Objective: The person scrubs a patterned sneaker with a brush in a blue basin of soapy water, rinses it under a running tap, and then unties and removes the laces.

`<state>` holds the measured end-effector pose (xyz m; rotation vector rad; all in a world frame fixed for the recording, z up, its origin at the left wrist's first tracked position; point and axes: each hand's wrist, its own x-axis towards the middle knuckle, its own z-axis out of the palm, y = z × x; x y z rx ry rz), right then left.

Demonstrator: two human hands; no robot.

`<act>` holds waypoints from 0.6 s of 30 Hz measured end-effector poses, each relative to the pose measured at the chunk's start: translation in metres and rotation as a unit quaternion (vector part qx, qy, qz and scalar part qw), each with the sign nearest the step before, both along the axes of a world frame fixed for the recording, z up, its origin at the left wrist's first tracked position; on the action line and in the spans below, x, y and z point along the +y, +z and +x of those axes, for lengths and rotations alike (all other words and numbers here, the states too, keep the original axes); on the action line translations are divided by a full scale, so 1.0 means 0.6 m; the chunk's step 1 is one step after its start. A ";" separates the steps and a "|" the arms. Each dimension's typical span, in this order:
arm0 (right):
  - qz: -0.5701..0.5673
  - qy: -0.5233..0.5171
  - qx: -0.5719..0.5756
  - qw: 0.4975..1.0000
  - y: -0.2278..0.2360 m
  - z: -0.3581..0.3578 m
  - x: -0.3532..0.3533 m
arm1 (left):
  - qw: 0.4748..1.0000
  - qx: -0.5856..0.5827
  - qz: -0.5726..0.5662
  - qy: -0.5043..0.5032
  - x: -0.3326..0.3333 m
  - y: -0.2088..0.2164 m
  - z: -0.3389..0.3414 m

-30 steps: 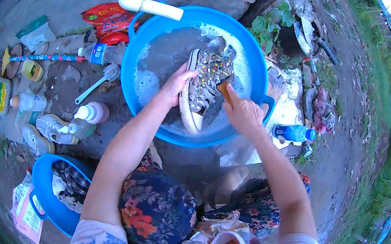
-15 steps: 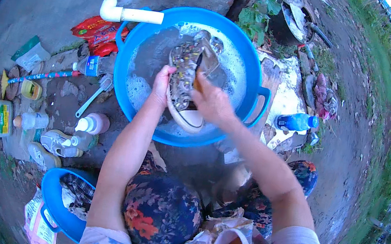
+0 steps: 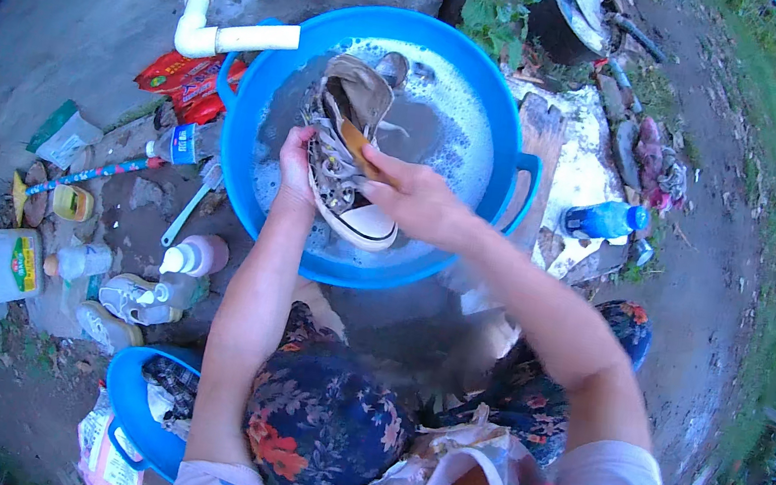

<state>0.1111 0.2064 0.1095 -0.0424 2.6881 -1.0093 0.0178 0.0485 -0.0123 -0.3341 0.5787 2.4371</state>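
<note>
The shoe (image 3: 372,227) is now showing its opening and tongue, where half a second ago its spotted side was facing up more and a second ago that side was filling most of the view, so the left hand (image 3: 297,165) is evidently rolling it over. That hand is gripping the shoe along its left side, with the fingers partly hidden beneath. The shoe is lying over the middle of the blue basin (image 3: 358,275), its white toe pointing at the near rim and its heel at the far rim; whether its underside is touching the water (image 3: 293,88) is not showing. The right hand (image 3: 414,203) is closing around a brown brush (image 3: 360,150), which is now crossing the laces at the mouth of the shoe, whereas a second ago it was working from the right, near the heel end. For the scrubbing, this is probably meaning that the brush is getting at the laces and tongue instead of the outer side; the bristles are not showing, so how hard they are pressing is impossible to tell. Foam (image 3: 471,124) is gathering mostly along the right and far edges of the basin, and a small dark object (image 3: 393,69) is sitting near the far rim, just beyond the heel, too indistinct to name.
</note>
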 end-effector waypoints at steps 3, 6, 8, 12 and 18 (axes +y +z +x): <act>0.027 0.083 -0.017 0.996 0.029 0.004 0.066 | 1.000 0.008 -0.028 -0.003 0.002 0.025 0.009; 0.230 0.051 -0.042 0.971 0.079 -0.012 0.033 | 0.998 0.007 -0.007 -0.056 0.009 0.015 0.007; 0.194 0.004 -0.011 0.981 0.018 -0.017 0.021 | 0.998 0.012 -0.039 -0.054 0.016 0.020 0.001; -0.028 -0.085 -0.053 0.995 -0.094 -0.022 -0.023 | 0.965 0.078 -0.247 0.025 0.011 0.016 -0.004; -0.128 -0.094 -0.080 0.984 -0.158 -0.035 0.001 | 0.939 -0.007 -0.343 -0.015 0.026 0.002 -0.003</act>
